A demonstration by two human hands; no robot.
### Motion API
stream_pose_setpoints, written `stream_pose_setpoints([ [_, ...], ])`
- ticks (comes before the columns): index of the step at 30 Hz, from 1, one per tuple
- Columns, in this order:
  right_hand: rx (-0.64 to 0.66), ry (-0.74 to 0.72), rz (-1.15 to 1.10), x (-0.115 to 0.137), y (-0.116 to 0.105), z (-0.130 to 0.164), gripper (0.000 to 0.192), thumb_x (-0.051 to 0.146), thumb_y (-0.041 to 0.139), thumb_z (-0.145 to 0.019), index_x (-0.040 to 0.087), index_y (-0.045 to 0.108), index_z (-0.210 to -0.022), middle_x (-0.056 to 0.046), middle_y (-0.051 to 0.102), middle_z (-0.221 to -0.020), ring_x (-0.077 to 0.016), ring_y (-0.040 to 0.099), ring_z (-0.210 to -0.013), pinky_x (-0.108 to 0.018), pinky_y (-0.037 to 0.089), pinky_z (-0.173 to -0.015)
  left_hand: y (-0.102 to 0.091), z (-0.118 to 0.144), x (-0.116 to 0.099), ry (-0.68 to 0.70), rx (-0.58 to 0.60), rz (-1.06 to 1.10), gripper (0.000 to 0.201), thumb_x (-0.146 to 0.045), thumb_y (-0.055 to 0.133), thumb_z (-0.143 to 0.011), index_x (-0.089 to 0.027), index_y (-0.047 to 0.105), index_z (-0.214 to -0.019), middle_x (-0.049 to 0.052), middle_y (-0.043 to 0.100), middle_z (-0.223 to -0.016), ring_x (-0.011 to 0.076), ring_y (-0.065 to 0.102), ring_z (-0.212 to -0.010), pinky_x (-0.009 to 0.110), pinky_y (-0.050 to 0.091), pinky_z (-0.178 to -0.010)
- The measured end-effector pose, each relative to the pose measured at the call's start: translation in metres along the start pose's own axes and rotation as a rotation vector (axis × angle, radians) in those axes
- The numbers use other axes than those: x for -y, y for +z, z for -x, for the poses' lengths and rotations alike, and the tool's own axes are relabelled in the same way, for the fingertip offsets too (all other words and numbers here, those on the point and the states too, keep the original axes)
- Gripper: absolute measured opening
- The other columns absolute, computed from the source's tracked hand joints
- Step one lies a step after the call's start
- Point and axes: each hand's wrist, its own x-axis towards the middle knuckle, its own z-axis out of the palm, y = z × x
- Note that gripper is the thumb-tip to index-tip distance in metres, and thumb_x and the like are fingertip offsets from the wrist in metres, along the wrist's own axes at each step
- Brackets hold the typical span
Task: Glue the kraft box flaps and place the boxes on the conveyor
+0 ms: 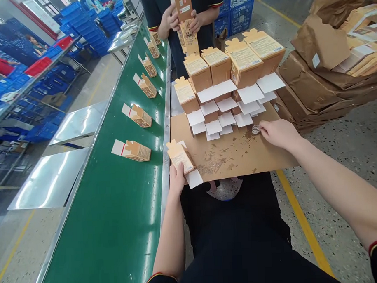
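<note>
In the head view my left hand [176, 179] is closed around a small tan carton [180, 157] with white flaps, held over the cardboard's left edge beside the belt. My right hand [276, 133] is above the right part of the brown cardboard sheet [235, 156], its fingers pinched at a small whitish loop [255, 129] whose kind I cannot make out. Just beyond is a stack of tan cartons [215, 60], piled in rows with white flaps sticking out toward me. Brown scraps are scattered over the sheet.
A green conveyor belt [128, 193] on my left carries several open cartons [139, 150] in a line. Across the stack stands a person whose hands [184, 22] hold a carton. Brown paper-wrapped bundles [316, 87] lie at right. Blue crates [241, 13] stand behind.
</note>
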Motion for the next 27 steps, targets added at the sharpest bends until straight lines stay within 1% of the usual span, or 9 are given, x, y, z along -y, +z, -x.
stream_pose_setpoints([
  [3,-0.120,0.094,0.014,0.016,-0.007,0.023,0.037,0.059,0.063,-0.111,0.031,0.064,-0.086,0.000,0.055,-0.058,-0.0181,0.037,-0.052,-0.039,0.028,-0.058,-0.003,0.028,-0.006,-0.094,0.031,0.187,0.073,-0.068,0.075,-0.102,-0.035,0.060,-0.165,0.013,0.068,-0.166,0.0365,0.067,-0.153,0.052,0.062,-0.121],
  [6,-0.211,0.166,-0.046,0.054,0.006,0.054,0.033,0.054,0.057,-0.115,0.030,0.068,-0.096,-0.001,0.059,-0.064,-0.0187,0.045,-0.054,-0.038,0.034,-0.056,0.006,0.035,-0.014,-0.110,0.044,0.260,0.081,-0.069,0.086,-0.094,-0.032,0.061,-0.162,0.015,0.066,-0.167,0.0387,0.065,-0.156,0.056,0.061,-0.123],
  [9,-0.107,0.121,-0.166,0.102,0.046,0.087,0.029,0.045,0.054,-0.115,0.026,0.072,-0.102,0.001,0.061,-0.064,-0.0180,0.051,-0.056,-0.035,0.038,-0.056,0.027,0.021,-0.016,-0.116,0.082,0.276,0.084,-0.064,0.099,-0.083,-0.029,0.065,-0.152,0.018,0.073,-0.156,0.0381,0.071,-0.148,0.057,0.060,-0.124],
  [11,-0.018,0.047,-0.202,0.130,0.081,0.104,0.028,0.037,0.053,-0.115,0.025,0.072,-0.097,0.000,0.062,-0.064,-0.0180,0.053,-0.058,-0.035,0.041,-0.061,0.040,0.010,-0.012,-0.110,0.093,0.261,0.088,-0.063,0.104,-0.076,-0.028,0.065,-0.147,0.017,0.076,-0.148,0.0365,0.075,-0.142,0.056,0.061,-0.122],
  [14,0.012,-0.034,-0.187,0.156,0.127,0.116,0.028,0.026,0.050,-0.114,0.024,0.071,-0.096,0.002,0.060,-0.061,-0.0178,0.054,-0.058,-0.034,0.043,-0.070,0.051,0.002,-0.006,-0.115,0.110,0.216,0.090,-0.065,0.107,-0.070,-0.029,0.063,-0.141,0.015,0.078,-0.142,0.0339,0.077,-0.136,0.052,0.064,-0.117],
  [16,0.015,-0.065,-0.154,0.165,0.147,0.117,0.030,0.022,0.046,-0.115,0.023,0.070,-0.097,0.002,0.060,-0.061,-0.0171,0.051,-0.057,-0.034,0.042,-0.075,0.051,0.001,-0.002,-0.131,0.131,0.191,0.091,-0.065,0.107,-0.070,-0.030,0.060,-0.140,0.014,0.076,-0.143,0.0330,0.077,-0.136,0.051,0.064,-0.116],
  [19,0.044,-0.115,-0.084,0.170,0.163,0.114,0.033,0.019,0.043,-0.115,0.021,0.068,-0.094,0.000,0.064,-0.065,-0.0165,0.049,-0.058,-0.033,0.036,-0.075,0.049,0.004,0.000,-0.144,0.149,0.170,0.092,-0.065,0.106,-0.072,-0.030,0.055,-0.140,0.015,0.073,-0.145,0.0327,0.075,-0.138,0.051,0.063,-0.116],
  [23,0.066,-0.162,0.004,0.169,0.168,0.110,0.035,0.016,0.043,-0.115,0.020,0.065,-0.087,-0.002,0.067,-0.066,-0.0164,0.049,-0.059,-0.033,0.031,-0.073,0.051,0.006,-0.003,-0.140,0.153,0.170,0.094,-0.066,0.105,-0.071,-0.030,0.051,-0.139,0.015,0.073,-0.141,0.0317,0.076,-0.133,0.050,0.064,-0.114],
  [27,0.016,-0.146,0.012,0.161,0.162,0.109,0.033,0.013,0.045,-0.113,0.020,0.064,-0.088,-0.001,0.063,-0.063,-0.0164,0.049,-0.057,-0.033,0.031,-0.073,0.055,0.010,-0.006,-0.115,0.151,0.142,0.097,-0.068,0.105,-0.069,-0.030,0.049,-0.138,0.013,0.073,-0.136,0.0314,0.077,-0.129,0.049,0.064,-0.112],
])
